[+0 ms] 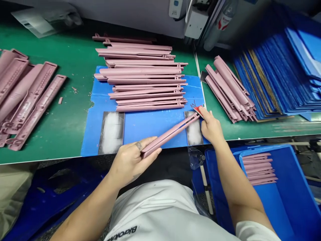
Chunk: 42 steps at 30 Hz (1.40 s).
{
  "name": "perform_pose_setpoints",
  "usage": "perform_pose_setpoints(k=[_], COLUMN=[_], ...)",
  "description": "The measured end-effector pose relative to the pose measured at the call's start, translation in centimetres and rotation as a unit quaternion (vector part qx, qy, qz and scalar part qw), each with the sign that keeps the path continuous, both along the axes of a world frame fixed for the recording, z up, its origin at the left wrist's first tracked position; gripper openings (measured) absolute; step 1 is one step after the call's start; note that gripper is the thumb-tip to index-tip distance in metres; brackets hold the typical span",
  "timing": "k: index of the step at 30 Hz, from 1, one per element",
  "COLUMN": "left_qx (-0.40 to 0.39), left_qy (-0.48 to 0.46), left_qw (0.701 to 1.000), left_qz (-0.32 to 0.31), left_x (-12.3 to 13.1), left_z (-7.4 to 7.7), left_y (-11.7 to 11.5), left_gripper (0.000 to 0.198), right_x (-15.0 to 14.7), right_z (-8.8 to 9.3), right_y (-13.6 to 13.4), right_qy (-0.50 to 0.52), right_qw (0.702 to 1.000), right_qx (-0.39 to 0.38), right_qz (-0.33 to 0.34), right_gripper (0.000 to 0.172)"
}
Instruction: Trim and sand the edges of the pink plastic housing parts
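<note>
The left hand [131, 162] is gripping a pink plastic strip [170, 135], the right hand [212, 126] pinching a small red tool [198, 111] at its tip.

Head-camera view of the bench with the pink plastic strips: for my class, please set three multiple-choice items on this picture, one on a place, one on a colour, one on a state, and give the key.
1. Where does the blue crate stand relative to the green bench?
A. On top of it
B. Below its front edge, at the person's right
C. Below its front edge, at the person's left

2. What colour is the sheet under the stacked strips?
A. Green
B. White
C. Blue

3. What is the left hand doing with the pink strip?
A. Holding its near end
B. Pressing it flat on the sheet
C. Not touching it

Key:
1. B: the crate shows past the front edge, at lower right.
2. C: the bare sheet shows blue around the strips.
3. A: the fingers wrap the strip's near end.
</note>
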<state>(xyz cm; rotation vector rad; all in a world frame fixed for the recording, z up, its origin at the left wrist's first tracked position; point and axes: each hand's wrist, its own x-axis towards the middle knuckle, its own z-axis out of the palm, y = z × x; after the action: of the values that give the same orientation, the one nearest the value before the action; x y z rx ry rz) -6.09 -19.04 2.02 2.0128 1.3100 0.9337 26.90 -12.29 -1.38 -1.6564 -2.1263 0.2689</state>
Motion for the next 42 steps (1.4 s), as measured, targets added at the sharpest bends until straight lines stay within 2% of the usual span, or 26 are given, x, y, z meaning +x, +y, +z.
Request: perform_pose_setpoints(k=[3, 5, 7, 9, 11, 14, 16, 18, 20, 22, 25, 29, 33, 37, 39, 42], left_qx=[-0.004, 0.030, 0.075, 0.110, 0.125, 0.128, 0.123, 0.118, 0.125, 0.148, 0.176, 0.142, 0.132, 0.180, 0.210, 0.209], left_qy=[0.067, 0.088, 0.069, 0.058, 0.079, 0.137, 0.170, 0.201, 0.231, 0.258, 0.282, 0.279, 0.294, 0.319, 0.305, 0.290], left_qw=[0.998, 0.995, 0.994, 0.992, 0.988, 0.978, 0.974, 0.970, 0.963, 0.953, 0.942, 0.950, 0.945, 0.930, 0.929, 0.926], left_qz=[-0.009, -0.022, -0.027, -0.005, 0.045, 0.093, 0.081, 0.067, 0.064, 0.064, 0.043, 0.015, 0.048, 0.019, -0.017, -0.122], left_x=[-1.4, -3.0, -4.9, -7.1, -9.1, -11.3, -12.2, -12.6, -12.3, -11.1, -7.4, -2.3, -0.9, 0.4, 3.1, 10.2], left_z=[-0.8, -0.9, -0.4, 0.4, 1.2, 1.7, 1.5, 1.1, 0.9, 1.1, 1.9, 2.6, 2.8, 3.7, 4.2, 4.3], left_y=[0.8, 2.1, 4.2, 7.1, 11.0, 17.5, 21.2, 23.5, 24.3, 23.8, 22.8, 23.5, 24.7, 24.0, 24.1, 26.1], left_gripper=[0.034, 0.035, 0.036, 0.037, 0.044, 0.074, 0.087, 0.094, 0.094, 0.086, 0.070, 0.054, 0.047, 0.053, 0.058, 0.054], right_x=[3.3, 4.1, 4.2, 4.3, 4.3, 4.2, 4.1, 4.0, 3.8, 3.7, 3.5, 3.5, 3.7, 3.8, 3.8, 3.8], right_z=[-0.7, -1.2, -1.8, -2.4, -2.8, -2.9, -2.8, -2.7, -2.7, -2.6, -2.4, -2.1, -2.1, -2.2, -2.1, -2.1], right_y=[1.9, 1.5, 0.6, -0.1, -0.3, -0.1, 0.0, 0.0, -0.2, -0.3, -0.5, -0.6, -0.8, -0.9, -0.9, -0.9], right_qy=[0.011, 0.044, 0.082, 0.102, 0.109, 0.114, 0.118, 0.122, 0.125, 0.125, 0.123, 0.136, 0.182, 0.219, 0.222, 0.223], right_qw=[0.999, 0.996, 0.989, 0.983, 0.982, 0.981, 0.981, 0.980, 0.979, 0.979, 0.980, 0.979, 0.970, 0.966, 0.967, 0.967], right_qx=[-0.008, 0.031, 0.069, 0.098, 0.114, 0.119, 0.119, 0.123, 0.130, 0.133, 0.126, 0.120, 0.131, 0.116, 0.106, 0.102], right_qz=[-0.038, -0.064, -0.101, -0.115, -0.107, -0.100, -0.100, -0.098, -0.096, -0.096, -0.094, -0.090, -0.091, -0.076, -0.068, -0.069], right_gripper=[0.073, 0.072, 0.073, 0.073, 0.072, 0.072, 0.072, 0.073, 0.073, 0.072, 0.074, 0.075, 0.074, 0.075, 0.077, 0.077])
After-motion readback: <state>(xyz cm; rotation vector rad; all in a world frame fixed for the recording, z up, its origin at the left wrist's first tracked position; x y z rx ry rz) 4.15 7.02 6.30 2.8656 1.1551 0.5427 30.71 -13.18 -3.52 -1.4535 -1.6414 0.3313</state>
